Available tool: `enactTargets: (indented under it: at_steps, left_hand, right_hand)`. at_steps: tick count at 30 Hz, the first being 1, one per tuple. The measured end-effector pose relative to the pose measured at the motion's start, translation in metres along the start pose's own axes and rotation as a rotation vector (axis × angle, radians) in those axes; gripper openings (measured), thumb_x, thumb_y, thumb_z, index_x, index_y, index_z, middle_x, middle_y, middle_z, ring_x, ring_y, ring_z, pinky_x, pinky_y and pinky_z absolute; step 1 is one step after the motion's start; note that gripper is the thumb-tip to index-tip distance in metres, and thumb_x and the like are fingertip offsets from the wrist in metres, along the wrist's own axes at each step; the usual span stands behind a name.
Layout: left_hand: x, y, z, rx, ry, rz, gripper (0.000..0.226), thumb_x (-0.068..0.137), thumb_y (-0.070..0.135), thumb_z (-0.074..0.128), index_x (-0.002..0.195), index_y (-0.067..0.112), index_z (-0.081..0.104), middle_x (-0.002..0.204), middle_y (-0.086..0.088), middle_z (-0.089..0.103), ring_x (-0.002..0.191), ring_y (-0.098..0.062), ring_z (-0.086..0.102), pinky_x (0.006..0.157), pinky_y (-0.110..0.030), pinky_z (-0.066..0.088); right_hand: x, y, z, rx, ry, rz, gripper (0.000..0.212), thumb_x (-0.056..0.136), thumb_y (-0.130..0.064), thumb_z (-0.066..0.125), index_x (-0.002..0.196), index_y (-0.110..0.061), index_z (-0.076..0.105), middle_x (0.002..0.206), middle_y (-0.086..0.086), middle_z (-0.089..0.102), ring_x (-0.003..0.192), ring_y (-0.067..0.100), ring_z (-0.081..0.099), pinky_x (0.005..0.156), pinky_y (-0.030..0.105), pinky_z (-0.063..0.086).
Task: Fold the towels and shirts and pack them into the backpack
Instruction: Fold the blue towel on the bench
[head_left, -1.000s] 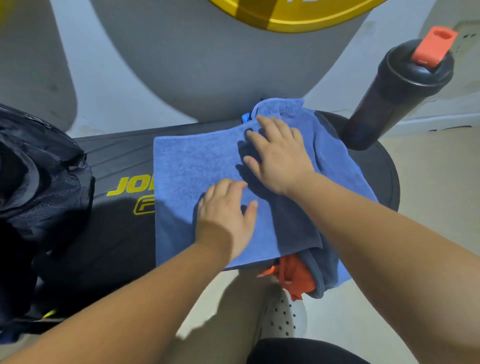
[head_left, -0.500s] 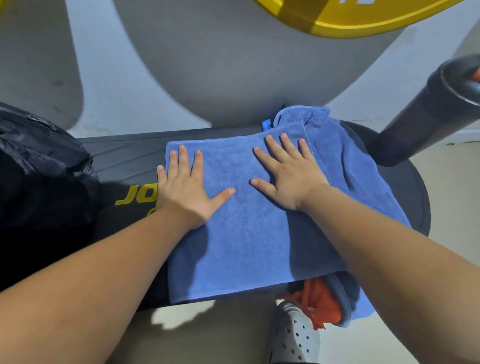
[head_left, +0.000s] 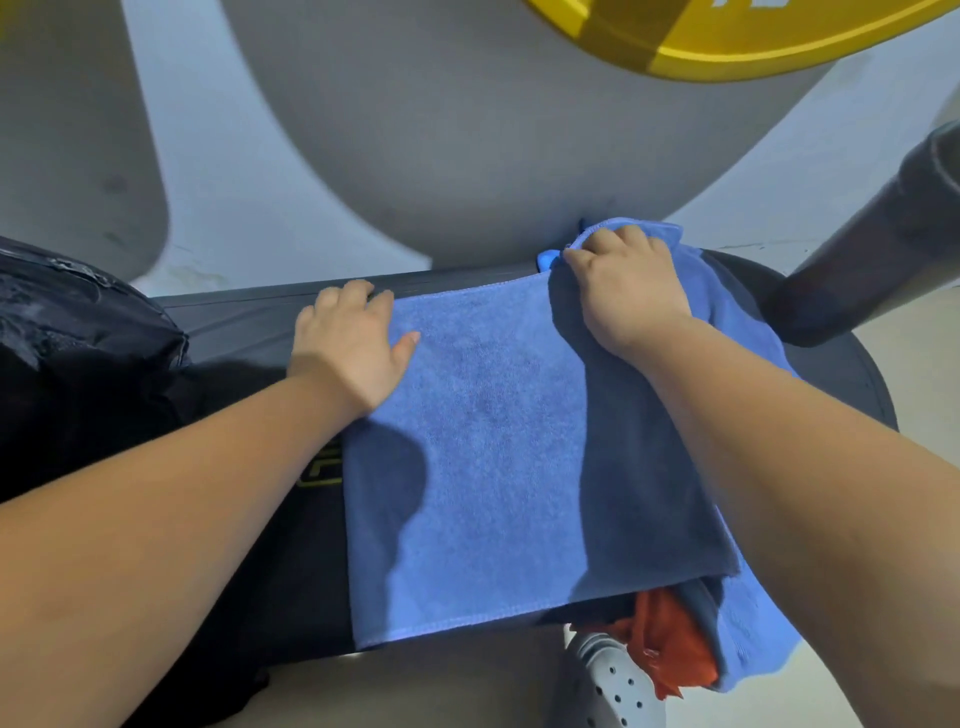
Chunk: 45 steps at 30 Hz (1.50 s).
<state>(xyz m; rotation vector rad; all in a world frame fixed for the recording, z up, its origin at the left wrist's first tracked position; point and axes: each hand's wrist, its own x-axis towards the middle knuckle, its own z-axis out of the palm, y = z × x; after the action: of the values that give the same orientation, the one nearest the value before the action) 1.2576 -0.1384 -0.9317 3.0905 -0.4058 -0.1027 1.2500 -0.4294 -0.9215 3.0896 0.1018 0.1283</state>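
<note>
Two hands work on one blue towel (head_left: 493, 441), which lies spread on the black bench (head_left: 249, 312) between them and under them. The left hand (head_left: 353, 348) sits on the far left corner with fingers bent over the edge and the thumb flat on the cloth. It seems to hold this corner, though the fingertips are hidden. The right hand (head_left: 623, 291) has its fingers curled tight around the far right corner, where the cloth bunches.

I judge the step is a fold of the far edge toward the body. To do it well, both corners should rise together with equal pull and land exactly on the near hem. The orange garment (head_left: 670, 649) under the right forearm should not be dragged along.

The towel is soft terry with a stitched hem. It is flat and smooth beside the left hand, and shadowed and a little raised under the right arm. The black backpack (head_left: 78, 338) waits well to the left of the left hand.
</note>
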Motion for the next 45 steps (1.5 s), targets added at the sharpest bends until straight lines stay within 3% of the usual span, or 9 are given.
enactTargets:
  at_steps: [4,7,17,22,25,28,34,39,45]
  left_hand:
    - [0.017,-0.009,-0.012,-0.084,-0.016,0.025,0.037,0.095,0.041,0.057,0.125,0.020,0.062,0.121,-0.008,0.055,0.119,-0.035,0.046,0.100,-0.045,0.040]
    - [0.023,-0.015,-0.018,-0.183,-0.031,0.005,0.025,0.089,0.041,0.066,0.107,0.023,0.065,0.105,-0.003,0.056,0.110,-0.032,0.051,0.095,-0.042,0.043]
    - [0.043,-0.017,-0.031,-0.164,-0.190,-0.067,0.033,0.083,0.046,0.074,0.096,0.021,0.057,0.096,0.002,0.059,0.094,-0.026,0.054,0.077,-0.033,0.042]
    - [0.037,-0.018,-0.031,-0.223,-0.119,-0.035,0.026,0.089,0.032,0.070,0.076,0.022,0.050,0.082,0.002,0.056,0.084,-0.026,0.052,0.068,-0.032,0.037]
    - [0.036,-0.018,-0.037,-0.251,0.055,-0.039,0.017,0.091,0.028,0.065,0.081,0.018,0.055,0.087,-0.002,0.058,0.082,-0.028,0.052,0.068,-0.034,0.039]
    - [0.033,-0.014,-0.045,-0.322,0.174,-0.053,0.012,0.089,0.028,0.068,0.088,0.017,0.061,0.089,0.000,0.058,0.084,-0.026,0.052,0.072,-0.034,0.042]
    - [-0.008,-0.013,-0.055,-0.447,0.148,0.002,0.004,0.085,0.015,0.070,0.087,0.019,0.071,0.085,0.000,0.066,0.082,-0.023,0.057,0.072,-0.030,0.041]
    - [-0.063,-0.022,-0.063,-0.440,0.150,0.066,0.013,0.081,0.008,0.070,0.081,0.020,0.072,0.084,0.002,0.066,0.083,-0.025,0.059,0.075,-0.037,0.048]
    - [-0.129,-0.027,-0.057,-0.389,0.100,0.120,0.015,0.078,0.005,0.070,0.078,0.021,0.070,0.081,0.006,0.057,0.081,-0.023,0.056,0.071,-0.035,0.047]
  right_hand:
    - [0.002,0.004,-0.001,-0.018,0.104,0.029,0.017,0.087,-0.019,0.057,0.094,-0.016,0.073,0.093,0.009,0.058,0.093,0.034,0.050,0.074,0.042,0.036]
    - [0.001,0.007,-0.004,-0.054,0.128,0.086,0.014,0.083,-0.029,0.064,0.090,-0.022,0.074,0.098,0.006,0.054,0.095,0.034,0.047,0.082,0.044,0.035]
    - [0.002,0.008,-0.008,0.074,0.175,0.067,0.008,0.082,-0.029,0.067,0.081,-0.026,0.075,0.102,0.000,0.055,0.094,0.031,0.045,0.081,0.041,0.033]
    - [0.000,0.011,-0.011,0.142,0.272,0.068,0.006,0.080,-0.027,0.070,0.082,-0.027,0.076,0.097,-0.002,0.059,0.088,0.030,0.048,0.076,0.034,0.028]
    - [0.002,0.013,-0.016,0.177,0.291,0.116,0.008,0.082,-0.023,0.068,0.084,-0.025,0.076,0.095,-0.001,0.062,0.089,0.031,0.049,0.076,0.034,0.029]
    - [-0.005,0.014,-0.024,0.178,0.250,0.155,0.009,0.085,-0.029,0.068,0.086,-0.022,0.073,0.089,0.001,0.064,0.089,0.030,0.050,0.077,0.036,0.032]
    - [-0.049,0.015,-0.053,0.321,0.129,0.101,0.006,0.082,-0.020,0.067,0.085,-0.020,0.072,0.084,0.000,0.071,0.087,0.030,0.059,0.076,0.040,0.048]
    - [-0.095,0.012,-0.082,0.303,-0.089,0.025,0.010,0.086,-0.022,0.065,0.088,-0.028,0.072,0.085,-0.010,0.070,0.079,0.016,0.058,0.069,0.030,0.045]
    - [-0.143,-0.016,-0.114,0.117,-0.305,-0.054,0.012,0.084,-0.022,0.063,0.077,-0.030,0.057,0.080,-0.008,0.061,0.077,0.021,0.053,0.061,0.031,0.035]
